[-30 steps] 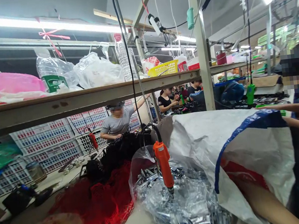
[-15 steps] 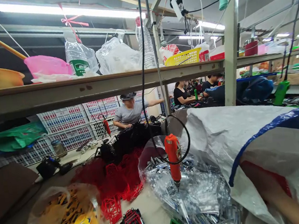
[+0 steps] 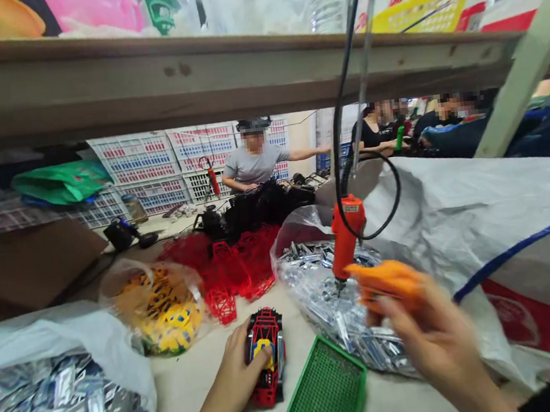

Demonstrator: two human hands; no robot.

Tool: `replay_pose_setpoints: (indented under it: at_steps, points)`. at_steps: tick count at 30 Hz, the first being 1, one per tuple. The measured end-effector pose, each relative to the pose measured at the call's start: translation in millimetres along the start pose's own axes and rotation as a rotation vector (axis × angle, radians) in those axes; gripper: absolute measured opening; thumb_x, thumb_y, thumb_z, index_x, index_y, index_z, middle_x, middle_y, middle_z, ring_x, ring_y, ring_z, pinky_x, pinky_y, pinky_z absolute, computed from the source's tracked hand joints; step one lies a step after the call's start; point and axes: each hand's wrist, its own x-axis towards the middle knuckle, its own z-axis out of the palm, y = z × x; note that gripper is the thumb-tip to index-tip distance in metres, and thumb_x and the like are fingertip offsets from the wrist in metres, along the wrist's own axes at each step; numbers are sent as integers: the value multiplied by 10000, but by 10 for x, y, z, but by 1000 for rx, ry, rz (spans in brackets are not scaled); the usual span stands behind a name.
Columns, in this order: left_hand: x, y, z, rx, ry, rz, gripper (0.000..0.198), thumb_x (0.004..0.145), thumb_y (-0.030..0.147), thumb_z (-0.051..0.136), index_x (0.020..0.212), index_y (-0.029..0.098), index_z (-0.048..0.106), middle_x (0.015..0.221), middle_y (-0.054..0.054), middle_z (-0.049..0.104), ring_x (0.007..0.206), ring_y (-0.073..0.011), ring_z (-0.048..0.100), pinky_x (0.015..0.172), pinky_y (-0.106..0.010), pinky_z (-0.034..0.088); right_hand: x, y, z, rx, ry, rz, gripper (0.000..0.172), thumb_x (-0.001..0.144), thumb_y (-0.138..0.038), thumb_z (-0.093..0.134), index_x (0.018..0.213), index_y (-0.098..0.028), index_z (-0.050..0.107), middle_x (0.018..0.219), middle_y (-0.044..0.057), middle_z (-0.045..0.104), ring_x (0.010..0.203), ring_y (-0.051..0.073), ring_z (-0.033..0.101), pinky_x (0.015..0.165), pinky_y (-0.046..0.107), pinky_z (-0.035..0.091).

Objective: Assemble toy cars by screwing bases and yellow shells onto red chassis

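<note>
My left hand [image 3: 239, 360] is wrapped around a toy car [image 3: 266, 325] with a red cage frame, black wheels and a yellow piece in its middle, low over the table. Its thumb lies on the yellow piece. Raised at the right, my right hand [image 3: 433, 333] grips an orange plastic part [image 3: 388, 279], blurred by motion; its exact kind is unclear. Just behind that part hangs an orange electric screwdriver [image 3: 346, 238], bit pointing down, on a cable. A green mesh tray [image 3: 326, 387] lies between my hands.
Bags of silvery parts [image 3: 308, 288] and yellow parts [image 3: 179, 321] stand ahead, with a pile of red frames [image 3: 241, 262] between. Another bag of silvery pieces [image 3: 70, 404] is at left. A large white sack [image 3: 500, 202] fills the right. A shelf beam [image 3: 242, 78] crosses above; co-workers sit beyond.
My right hand has come out of the white sack at the right with the orange part. The view has tipped downward, showing more of the toy car and green tray.
</note>
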Motion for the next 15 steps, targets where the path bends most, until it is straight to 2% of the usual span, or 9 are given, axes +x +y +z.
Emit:
replay_pose_setpoints:
  at_steps: [2, 3, 5, 7, 8, 10, 13, 15]
  points:
    - [-10, -10, -26, 117, 51, 119, 690, 850, 510, 657, 1433, 156, 550, 1523, -209, 575, 1448, -391, 509, 1217, -586, 365, 195, -31, 412, 13, -390, -157, 99, 1001, -294, 604, 1003, -223, 673, 832, 34, 666, 703, 190, 648, 610, 292, 553]
    - [-26, 2, -26, 178, 93, 202, 705, 893, 488, 634, 1498, 159, 482, 1565, -214, 529, 1473, -377, 484, 1212, -590, 374, 266, -28, 587, -4, -521, -208, 89, 991, -221, 596, 915, -218, 643, 794, 19, 641, 687, 176, 629, 613, 277, 540]
    - [-69, 72, -2, 330, 185, 441, 704, 965, 442, 595, 1578, 186, 362, 1600, -215, 483, 1502, -344, 451, 1198, -580, 399, 340, 20, 863, -83, -704, -278, 155, 954, -108, 584, 839, -211, 596, 803, 19, 629, 715, 172, 628, 656, 272, 539]
    - [-109, 195, 43, 498, 213, 702, 671, 994, 403, 591, 1589, 218, 342, 1545, -205, 542, 1440, -317, 522, 1132, -529, 477, 335, 116, 1050, -136, -803, -312, 165, 917, -47, 576, 871, -203, 604, 873, 44, 644, 781, 194, 650, 708, 298, 553]
    - [-122, 266, 68, 572, 216, 791, 630, 1005, 383, 587, 1573, 218, 372, 1475, -191, 607, 1369, -302, 585, 1082, -497, 516, 313, 171, 1117, -145, -831, -325, 176, 901, -31, 568, 915, -199, 619, 913, 60, 649, 821, 212, 659, 734, 321, 560]
    - [-133, 400, 109, 689, 272, 867, 528, 1025, 333, 559, 1516, 173, 451, 1319, -175, 707, 1230, -295, 670, 993, -474, 562, 253, 268, 1211, -124, -834, -364, 240, 871, -7, 544, 985, -200, 632, 959, 78, 644, 879, 243, 659, 766, 358, 566]
    - [-131, 539, 116, 731, 418, 913, 350, 1039, 230, 519, 1364, 111, 574, 1080, -138, 782, 982, -283, 739, 842, -454, 607, 153, 325, 1272, -4, -700, -420, 286, 866, 4, 497, 993, -222, 619, 926, 59, 605, 879, 237, 634, 764, 351, 563]
    - [-133, 595, 91, 696, 483, 952, 242, 1037, 162, 505, 1244, 121, 623, 990, -111, 791, 886, -257, 748, 772, -414, 621, 87, 295, 1273, 117, -571, -403, 280, 906, -27, 512, 1039, -243, 628, 948, 47, 587, 856, 212, 620, 749, 327, 561]
